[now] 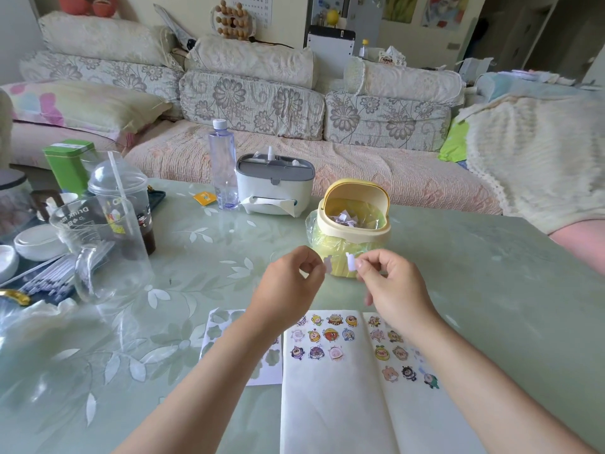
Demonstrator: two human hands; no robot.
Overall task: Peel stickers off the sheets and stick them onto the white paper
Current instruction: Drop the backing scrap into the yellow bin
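The left hand and the right hand hover side by side, fingers curled. The left pinches a pale lobed scrap; the right pinches a small white piece that stands upright. The two bits are close but apart. Just beyond the fingertips stands a small yellow plastic bin with its lid tipped back. Right of the right hand lies bare green glass tabletop, and a clear glass jug sits well left. The folded white paper lies below the wrists, its long axis running back toward the person, with cartoon stickers at its far end. The peeled sticker sheet lies under the left forearm.
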